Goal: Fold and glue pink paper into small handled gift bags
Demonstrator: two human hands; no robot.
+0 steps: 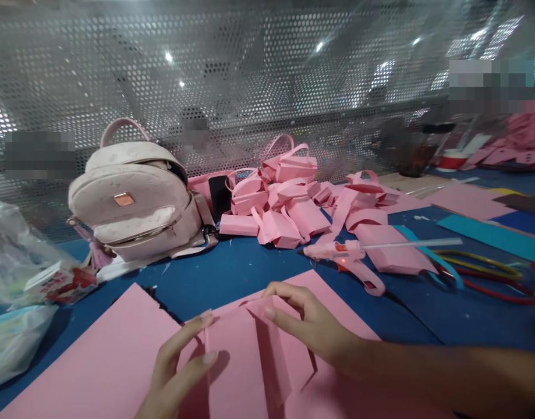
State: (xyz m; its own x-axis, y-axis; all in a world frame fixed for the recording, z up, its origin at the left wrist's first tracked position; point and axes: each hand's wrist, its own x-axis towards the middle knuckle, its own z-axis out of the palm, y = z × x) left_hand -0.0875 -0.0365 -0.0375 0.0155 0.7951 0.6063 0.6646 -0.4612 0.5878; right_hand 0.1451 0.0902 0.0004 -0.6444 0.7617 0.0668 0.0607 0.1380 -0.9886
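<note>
Head view: your two hands fold a pink paper sheet [245, 355] on the blue surface [232, 270].
You'll likely find the sheet light, thin and easily creased, so pinch it at the folded edges. Your left hand [180, 364] is half open, thumb and forefinger nipping the left fold. Your right hand [308, 326] lies loosely spread, fingertips pressing the raised flap near the top edge. Beyond sit a backpack [136, 203], pink bags [284, 203] and a glue gun [354, 259].
</note>
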